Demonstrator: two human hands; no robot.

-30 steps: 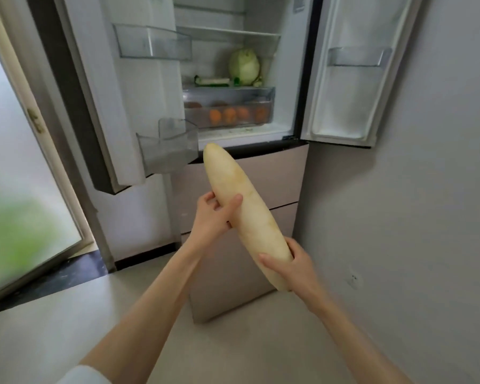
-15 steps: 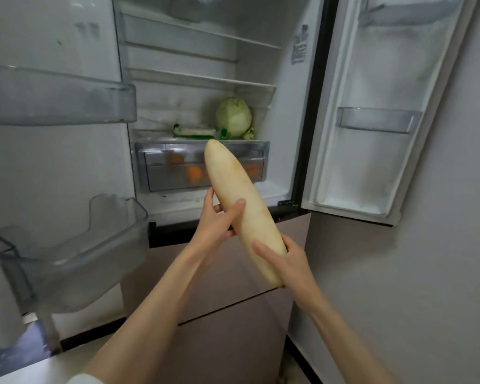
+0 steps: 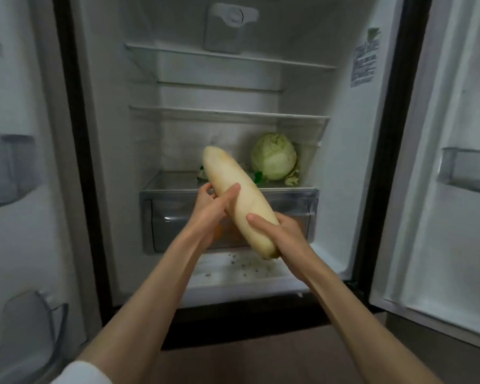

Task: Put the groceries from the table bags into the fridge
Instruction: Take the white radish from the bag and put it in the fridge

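You stepped right up to the fridge, so it filled the view. You raised the white radish, and its tip now overlapped the bottom shelf beside the cabbage.

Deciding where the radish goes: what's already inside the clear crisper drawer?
Through the crisper drawer front, orange round items show dimly between the left hand and the radish. The hands, including the right hand, cover the middle, so no count.

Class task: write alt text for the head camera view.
Two hands, left hand and right hand, grip a long pale white radish before an open white fridge, where a round green cabbage sits above a clear plastic drawer.
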